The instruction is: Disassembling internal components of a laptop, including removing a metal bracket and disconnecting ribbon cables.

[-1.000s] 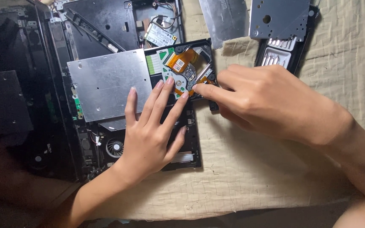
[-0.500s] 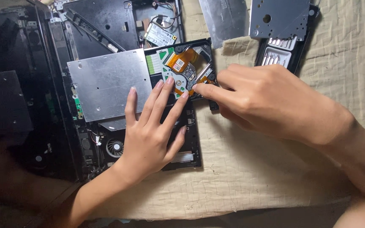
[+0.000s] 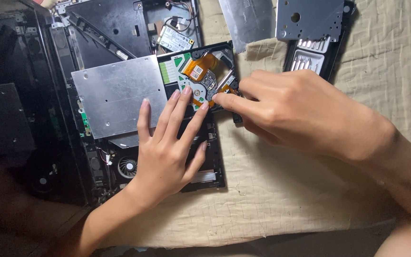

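Hands unmoved since the earlier frame, left hand (image 3: 167, 147) spread flat on the opened optical drive (image 3: 200, 85), right hand (image 3: 296, 112) fingertips pinched at its orange ribbon cable (image 3: 204, 64), green board exposed.

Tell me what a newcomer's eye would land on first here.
First, the two hands at centre: the left hand lies flat, fingers spread, on an opened laptop, while the right hand pinches at the exposed optical drive with its orange ribbon cable. Next, the bare metal plate left of the drive, and a bit case at the top right on the beige cloth.
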